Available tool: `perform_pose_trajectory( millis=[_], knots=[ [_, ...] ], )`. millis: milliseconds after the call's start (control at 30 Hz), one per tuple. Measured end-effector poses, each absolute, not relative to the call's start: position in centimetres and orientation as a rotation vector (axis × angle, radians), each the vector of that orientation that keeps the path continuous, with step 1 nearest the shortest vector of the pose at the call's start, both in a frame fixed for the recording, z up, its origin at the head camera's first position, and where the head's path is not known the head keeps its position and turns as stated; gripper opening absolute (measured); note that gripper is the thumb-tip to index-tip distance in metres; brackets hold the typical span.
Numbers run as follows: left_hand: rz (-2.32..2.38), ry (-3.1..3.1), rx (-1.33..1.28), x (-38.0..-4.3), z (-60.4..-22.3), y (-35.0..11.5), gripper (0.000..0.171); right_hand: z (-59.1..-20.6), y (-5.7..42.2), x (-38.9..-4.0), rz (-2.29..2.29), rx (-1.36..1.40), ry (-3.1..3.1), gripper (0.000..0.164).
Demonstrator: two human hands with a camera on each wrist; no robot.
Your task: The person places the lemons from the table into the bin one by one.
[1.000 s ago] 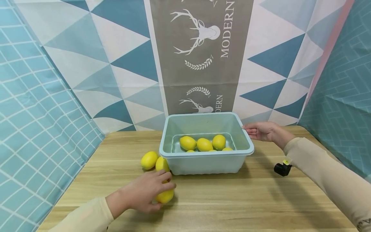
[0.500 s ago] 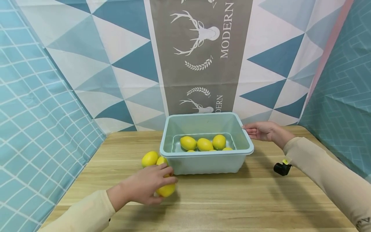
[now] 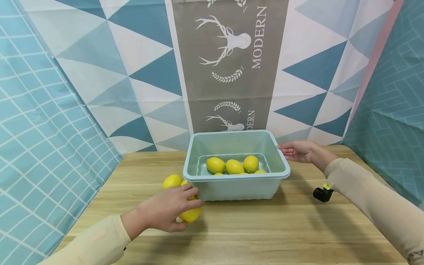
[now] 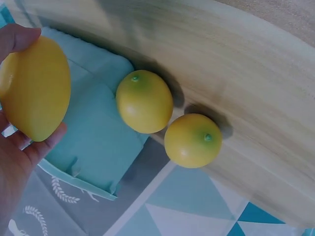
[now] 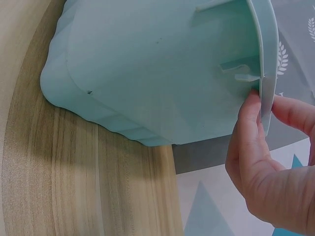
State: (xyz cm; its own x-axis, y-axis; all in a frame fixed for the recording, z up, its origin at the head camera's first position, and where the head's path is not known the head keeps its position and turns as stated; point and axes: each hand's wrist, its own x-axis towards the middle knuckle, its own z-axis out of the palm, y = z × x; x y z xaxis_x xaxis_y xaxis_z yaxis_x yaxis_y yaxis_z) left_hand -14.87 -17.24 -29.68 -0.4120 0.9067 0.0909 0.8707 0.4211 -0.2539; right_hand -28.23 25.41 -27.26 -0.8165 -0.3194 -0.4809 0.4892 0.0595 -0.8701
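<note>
In the left wrist view, my left hand point(image 3: 167, 209) grips a yellow lemon point(image 4: 40, 91), thumb on one end and fingertips on the other. The head view shows this lemon just in front of the left corner of a pale blue-green plastic bin point(image 3: 236, 189). Beside that corner, two more lemons lie on the table, one point(image 4: 144, 102) against the bin and another point(image 4: 193, 140) touching it; my hand partly covers them in the head view. My right hand point(image 3: 299, 151) pinches the bin's right rim point(image 5: 268, 59) between thumb and fingers. Several lemons point(image 3: 215, 165) lie inside the bin.
A wood-grain table point(image 3: 251, 235) carries everything, its back edge meeting a patterned wall sheet point(image 3: 232, 84). A small black elbow-shaped piece with a yellow-green spot point(image 3: 322, 193) shows beside the right sleeve. Tiled-pattern sheets point(image 3: 39, 129) hang at both sides.
My left hand, over the front lemon, has shifted slightly, and the lemon sits a little higher and further right in its fingers. The right hand stays on the rim.
</note>
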Motion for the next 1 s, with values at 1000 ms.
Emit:
perform_pose_trajectory(
  millis=[1000],
  knots=[
    [0.258, -2.344, -1.532, -15.2, -26.1, -15.5, 0.05, -27.5, 25.4, -28.1, -1.81, 0.149, 1.796, 0.021]
  ],
)
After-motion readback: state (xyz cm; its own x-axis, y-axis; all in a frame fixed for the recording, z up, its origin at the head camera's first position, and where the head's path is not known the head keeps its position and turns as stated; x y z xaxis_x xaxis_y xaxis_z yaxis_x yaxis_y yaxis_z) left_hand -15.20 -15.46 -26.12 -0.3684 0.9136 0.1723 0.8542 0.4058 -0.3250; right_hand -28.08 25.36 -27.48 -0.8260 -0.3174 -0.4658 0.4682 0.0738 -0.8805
